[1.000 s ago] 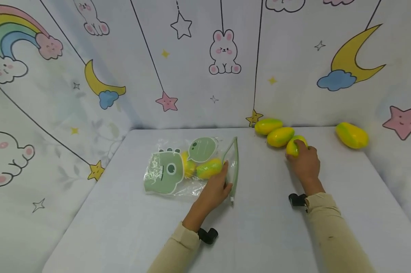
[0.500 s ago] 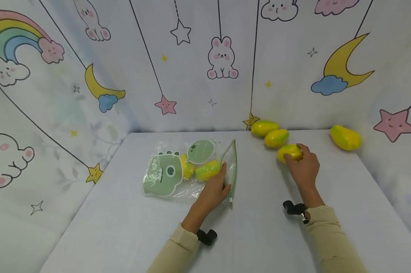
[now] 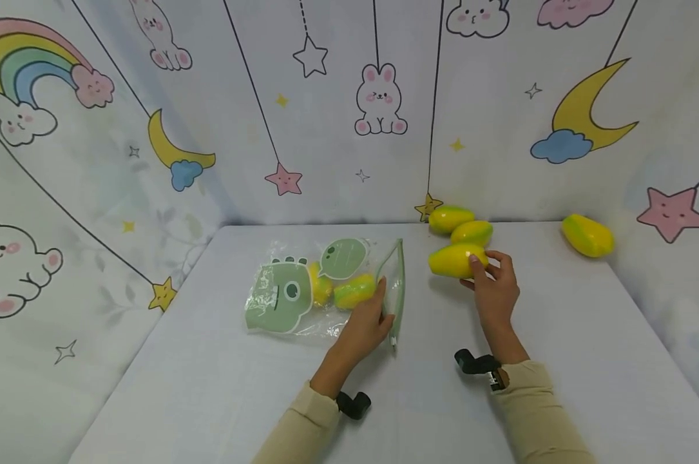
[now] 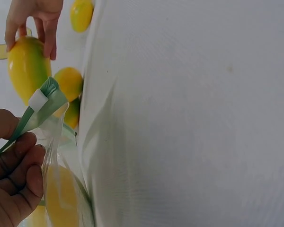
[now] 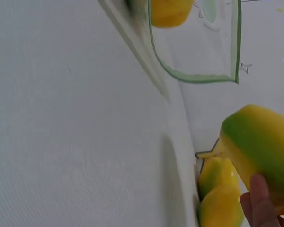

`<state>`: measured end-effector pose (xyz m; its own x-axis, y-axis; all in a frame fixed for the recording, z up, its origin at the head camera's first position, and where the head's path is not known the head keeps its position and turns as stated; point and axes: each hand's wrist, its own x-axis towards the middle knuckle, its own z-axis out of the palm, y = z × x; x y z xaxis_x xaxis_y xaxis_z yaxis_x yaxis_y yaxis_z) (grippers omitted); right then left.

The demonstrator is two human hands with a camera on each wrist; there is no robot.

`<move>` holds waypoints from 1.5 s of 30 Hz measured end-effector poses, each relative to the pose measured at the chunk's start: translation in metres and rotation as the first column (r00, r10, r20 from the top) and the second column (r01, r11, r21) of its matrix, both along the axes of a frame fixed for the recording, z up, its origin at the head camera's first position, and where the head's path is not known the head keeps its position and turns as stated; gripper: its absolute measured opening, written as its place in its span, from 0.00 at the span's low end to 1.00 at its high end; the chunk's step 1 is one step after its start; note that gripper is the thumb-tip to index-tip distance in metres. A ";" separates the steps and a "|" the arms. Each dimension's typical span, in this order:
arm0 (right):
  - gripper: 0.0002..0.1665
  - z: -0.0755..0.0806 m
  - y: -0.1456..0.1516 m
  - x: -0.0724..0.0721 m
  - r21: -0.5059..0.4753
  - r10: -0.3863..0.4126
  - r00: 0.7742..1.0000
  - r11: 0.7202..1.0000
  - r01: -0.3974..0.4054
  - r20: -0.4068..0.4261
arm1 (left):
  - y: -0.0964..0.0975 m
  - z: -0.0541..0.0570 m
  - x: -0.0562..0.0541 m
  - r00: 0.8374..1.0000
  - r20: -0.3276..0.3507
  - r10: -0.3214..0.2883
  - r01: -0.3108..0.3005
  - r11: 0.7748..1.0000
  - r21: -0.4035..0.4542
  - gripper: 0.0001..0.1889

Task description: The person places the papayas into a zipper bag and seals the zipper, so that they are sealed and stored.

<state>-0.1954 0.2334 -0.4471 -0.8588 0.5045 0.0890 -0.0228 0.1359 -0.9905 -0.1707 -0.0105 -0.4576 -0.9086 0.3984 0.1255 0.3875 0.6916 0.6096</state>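
My right hand (image 3: 496,290) grips a glossy yellow-green papaya (image 3: 456,261) by its right end, with the narrower end pointing left. In the right wrist view this papaya (image 5: 262,146) is lifted, with a finger and thumb on its lower end. My left hand (image 3: 365,321) pinches the green zip edge (image 4: 31,113) of a clear plastic bag (image 3: 279,303) printed with a green dinosaur. The bag's mouth stands apart, facing right. Inside lie a papaya (image 3: 355,291) and another yellow fruit (image 3: 320,287), partly hidden by the print.
Two papayas (image 3: 450,220) (image 3: 472,232) lie together at the table's back edge, behind the held one. One more papaya (image 3: 588,236) sits at the back right corner. The white table (image 3: 210,393) meets a cartoon-printed wall cloth (image 3: 326,129).
My right hand has carried the papaya left toward the bag, turning it so its narrow end points left. The left hand stays at the bag's edge.
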 end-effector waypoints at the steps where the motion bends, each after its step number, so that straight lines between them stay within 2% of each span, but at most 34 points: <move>1: 0.29 -0.001 -0.004 0.000 -0.017 0.016 1.000 1.000 -0.016 -0.002 | 0.000 0.000 0.000 1.000 -0.003 0.000 0.000 1.000 0.000 0.38; 6: 0.29 -0.008 -0.023 -0.003 -0.075 0.089 0.996 0.993 -0.088 -0.001 | -0.001 0.000 0.000 1.000 -0.010 -0.001 0.002 1.000 0.006 0.38; 12: 0.29 -0.012 -0.042 -0.005 -0.113 0.130 0.991 0.986 -0.126 0.024 | -0.001 0.003 0.002 0.999 -0.031 -0.019 0.019 1.000 0.013 0.38; 17: 0.31 -0.017 -0.054 -0.008 -0.156 0.145 0.989 0.978 -0.137 0.040 | -0.001 0.001 0.002 0.998 -0.053 -0.032 0.033 0.999 0.005 0.38; 24: 0.34 -0.024 -0.067 -0.009 -0.166 0.155 0.986 0.976 -0.144 0.057 | 0.001 0.000 0.003 0.994 -0.093 -0.052 0.050 0.999 -0.018 0.37; 31: 0.33 -0.028 -0.078 -0.011 -0.189 0.203 0.974 0.965 -0.182 0.098 | 0.002 -0.002 0.005 0.994 -0.089 -0.060 0.058 0.998 -0.032 0.38; 34: 0.32 -0.028 -0.079 -0.010 -0.174 0.218 0.968 0.965 -0.195 0.126 | 0.003 -0.002 0.006 0.995 -0.083 -0.063 0.061 0.998 -0.027 0.38; 38: 0.31 -0.031 -0.079 -0.010 -0.111 0.185 0.967 0.980 -0.167 0.175 | 0.003 -0.003 0.007 0.994 -0.085 -0.067 0.064 0.997 -0.037 0.38; 41: 0.28 -0.034 -0.080 -0.009 -0.063 0.150 0.970 0.988 -0.141 0.189 | 0.005 -0.004 0.008 0.992 -0.105 -0.075 0.069 0.996 -0.056 0.38; 45: 0.25 -0.038 -0.083 -0.008 -0.009 0.149 0.969 0.989 -0.151 0.196 | 0.006 -0.003 0.010 0.991 -0.108 -0.077 0.071 0.996 -0.062 0.38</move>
<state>-0.2034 0.1506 -0.4854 -0.9257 0.3685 -0.0852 0.1503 0.1519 -0.9769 -0.1605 -0.0046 -0.4603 -0.8581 0.4737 0.1979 0.5016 0.6912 0.5203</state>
